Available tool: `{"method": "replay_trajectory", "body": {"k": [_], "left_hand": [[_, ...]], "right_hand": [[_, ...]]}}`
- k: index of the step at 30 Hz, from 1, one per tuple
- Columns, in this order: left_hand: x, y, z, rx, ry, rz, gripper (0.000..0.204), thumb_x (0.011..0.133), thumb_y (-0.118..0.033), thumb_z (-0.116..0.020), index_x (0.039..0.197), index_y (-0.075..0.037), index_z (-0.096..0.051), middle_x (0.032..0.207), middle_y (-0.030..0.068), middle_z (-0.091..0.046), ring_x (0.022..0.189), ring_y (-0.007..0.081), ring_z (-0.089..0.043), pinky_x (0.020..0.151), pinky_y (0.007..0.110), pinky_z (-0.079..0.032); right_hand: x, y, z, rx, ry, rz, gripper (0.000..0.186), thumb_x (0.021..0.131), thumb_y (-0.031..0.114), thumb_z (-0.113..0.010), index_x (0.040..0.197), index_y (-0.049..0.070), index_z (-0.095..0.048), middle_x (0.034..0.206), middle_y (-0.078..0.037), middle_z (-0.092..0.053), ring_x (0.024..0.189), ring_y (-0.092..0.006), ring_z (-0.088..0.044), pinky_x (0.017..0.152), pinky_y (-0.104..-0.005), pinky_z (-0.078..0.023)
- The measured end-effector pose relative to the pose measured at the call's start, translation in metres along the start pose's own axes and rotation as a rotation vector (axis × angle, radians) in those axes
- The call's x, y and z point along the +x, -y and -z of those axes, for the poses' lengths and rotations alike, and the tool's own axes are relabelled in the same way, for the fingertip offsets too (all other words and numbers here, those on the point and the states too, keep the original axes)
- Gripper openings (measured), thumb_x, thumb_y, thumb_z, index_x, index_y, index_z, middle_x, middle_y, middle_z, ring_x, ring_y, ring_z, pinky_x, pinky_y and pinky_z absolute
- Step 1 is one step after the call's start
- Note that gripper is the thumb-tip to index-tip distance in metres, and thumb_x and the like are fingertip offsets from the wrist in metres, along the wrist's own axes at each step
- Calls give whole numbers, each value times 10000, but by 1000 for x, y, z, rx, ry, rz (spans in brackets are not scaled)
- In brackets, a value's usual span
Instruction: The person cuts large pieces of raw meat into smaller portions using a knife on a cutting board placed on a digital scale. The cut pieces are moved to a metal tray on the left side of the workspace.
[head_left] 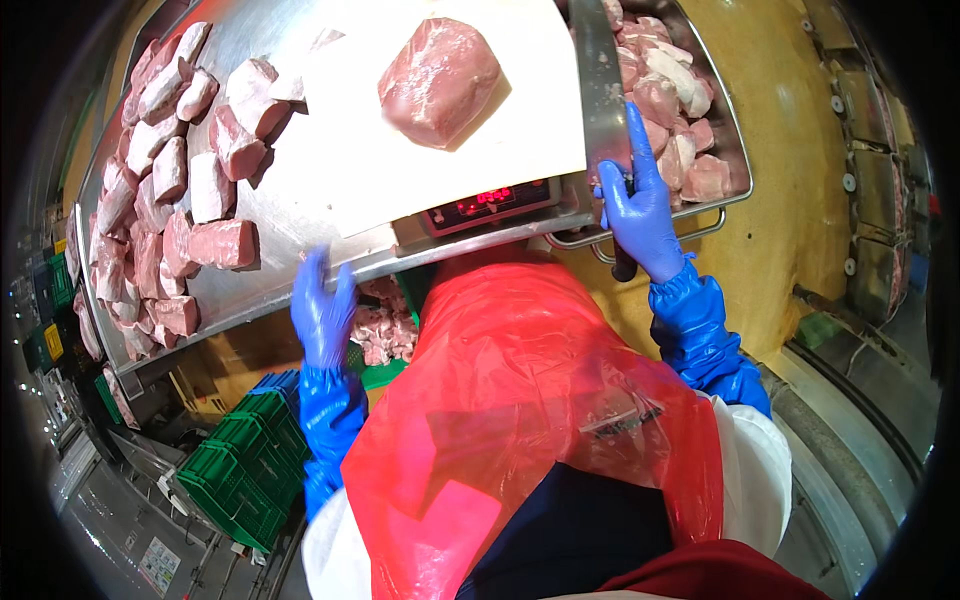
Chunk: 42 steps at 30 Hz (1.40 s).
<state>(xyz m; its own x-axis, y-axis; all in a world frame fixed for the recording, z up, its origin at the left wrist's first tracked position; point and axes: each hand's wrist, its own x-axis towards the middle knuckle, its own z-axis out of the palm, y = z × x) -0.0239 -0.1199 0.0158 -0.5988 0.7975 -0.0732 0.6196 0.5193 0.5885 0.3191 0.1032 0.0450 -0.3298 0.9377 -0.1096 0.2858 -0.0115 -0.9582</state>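
A large piece of raw pink meat (440, 82) lies on a white board (350, 170) in front of me. Under the board's near edge sits a scale with a red lit display (490, 203). My right hand (642, 215), in a blue glove, is closed round the dark handle of a broad-bladed knife (603, 95). Its index finger stretches along the blade, which points away from me beside the board's right edge. My left hand (325, 312), also gloved in blue, hovers by the table's near edge with its fingers apart and nothing in them; it is slightly blurred.
Many cut meat pieces (160, 210) cover the left of the metal table (290, 215). A metal tray (742, 165) of meat chunks stands at the right. Below the table are meat scraps (385, 325) in a green container; green crates (240, 470) stand at lower left.
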Motion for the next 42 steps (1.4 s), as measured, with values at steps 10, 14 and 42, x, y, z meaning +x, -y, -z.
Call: {"method": "replay_trajectory", "body": {"k": [10, 14, 42], "left_hand": [[282, -158, -66, 558, 328, -591, 433, 881, -532, -596, 1045, -163, -751, 1026, 161, -733, 922, 378, -709, 804, 481, -563], [199, -108, -54, 153, 135, -454, 951, 811, -681, -691, 1515, -96, -433, 1474, 376, -379, 1300, 517, -476, 1063, 548, -444], [117, -123, -8, -2143, 623, 238, 646, 1067, -459, -390, 1477, 39, -401, 1428, 234, -512, 1291, 369, -530, 1120, 495, -416]], "right_hand": [[-39, -3, -13, 163, 16, -135, 709, 1012, 61, -526, 1632, 203, -212, 745, -5, -574, 507, -39, -455, 440, -208, -399], [-41, -17, -38, 22, 36, -103, 656, 984, 72, -514, 1601, 119, -294, 671, -91, -583, 521, -125, -485, 528, -341, -463], [47, 76, -70, 534, 863, -324, 741, 995, 120, -552, 1632, 216, -185, 696, -58, -608, 417, -90, -504, 394, -220, -424]]}}
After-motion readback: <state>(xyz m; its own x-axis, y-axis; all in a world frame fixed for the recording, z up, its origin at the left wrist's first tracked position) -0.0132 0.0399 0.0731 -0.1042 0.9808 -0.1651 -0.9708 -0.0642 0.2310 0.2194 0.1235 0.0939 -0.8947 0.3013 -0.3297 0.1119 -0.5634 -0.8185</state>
